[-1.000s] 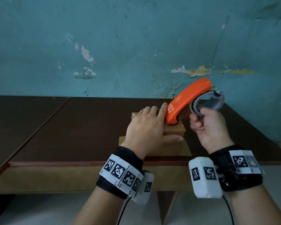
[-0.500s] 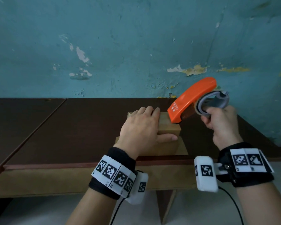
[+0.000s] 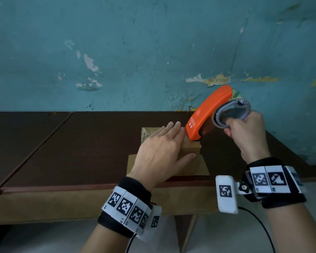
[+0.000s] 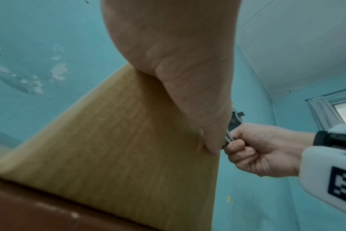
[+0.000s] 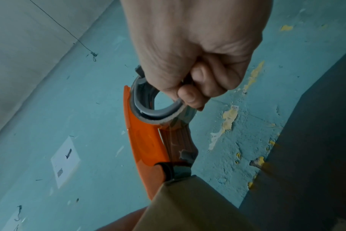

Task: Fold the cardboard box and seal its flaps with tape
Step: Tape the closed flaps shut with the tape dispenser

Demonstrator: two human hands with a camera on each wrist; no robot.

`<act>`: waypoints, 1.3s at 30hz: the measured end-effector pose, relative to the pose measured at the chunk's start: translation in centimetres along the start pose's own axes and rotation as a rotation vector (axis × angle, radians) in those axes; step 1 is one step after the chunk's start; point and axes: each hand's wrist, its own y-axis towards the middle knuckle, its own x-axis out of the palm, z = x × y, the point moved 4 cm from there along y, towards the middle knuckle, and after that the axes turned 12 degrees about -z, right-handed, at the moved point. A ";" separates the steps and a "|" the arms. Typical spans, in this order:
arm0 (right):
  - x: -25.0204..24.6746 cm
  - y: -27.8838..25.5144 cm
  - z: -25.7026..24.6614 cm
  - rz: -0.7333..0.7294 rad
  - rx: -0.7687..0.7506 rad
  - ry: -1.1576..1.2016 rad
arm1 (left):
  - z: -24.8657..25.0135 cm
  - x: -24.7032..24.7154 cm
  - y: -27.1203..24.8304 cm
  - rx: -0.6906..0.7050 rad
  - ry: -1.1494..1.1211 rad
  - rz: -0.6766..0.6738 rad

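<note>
A small brown cardboard box (image 3: 191, 149) stands near the front edge of the dark table, with a flap (image 3: 201, 168) lying flat toward me. My left hand (image 3: 162, 150) lies flat on the box top, fingers straight, thumb down the near side (image 4: 213, 140). My right hand (image 3: 244, 132) grips the grey ring handle of an orange tape dispenser (image 3: 208, 112). The dispenser's front end touches the box's far right top edge (image 5: 180, 179). In the right wrist view the fingers (image 5: 189, 96) curl round the grey ring (image 5: 148, 112). The box top is mostly hidden under my left hand.
The dark brown table (image 3: 80, 143) runs left, where a seam (image 3: 49, 136) meets a second tabletop. A peeling teal wall (image 3: 135, 52) rises right behind the table. The table's front edge (image 3: 62, 189) is close to my wrists.
The dispenser lifted off the box top and swung right half a second ago, and now its front end is back down at the box's far right edge. My left hand stays flat on the box.
</note>
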 end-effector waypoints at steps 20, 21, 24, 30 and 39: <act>0.9 -0.5 0.4 0.008 -0.002 0.039 | -0.7 -1.1 0.4 0.002 -0.154 0.056; 1.1 -0.6 0.4 0.004 -0.002 0.049 | -0.7 -1.5 0.4 -0.023 -0.121 0.050; 1.8 -0.8 0.2 -0.020 -0.008 0.062 | -0.9 -2.5 0.5 -0.127 -0.057 0.049; 2.5 -1.1 -0.2 -0.053 -0.032 0.053 | -1.0 -3.2 0.5 -0.277 -0.187 0.159; 3.8 -1.4 0.4 0.016 -0.018 0.208 | -0.6 -1.8 0.8 -0.169 -0.091 -0.005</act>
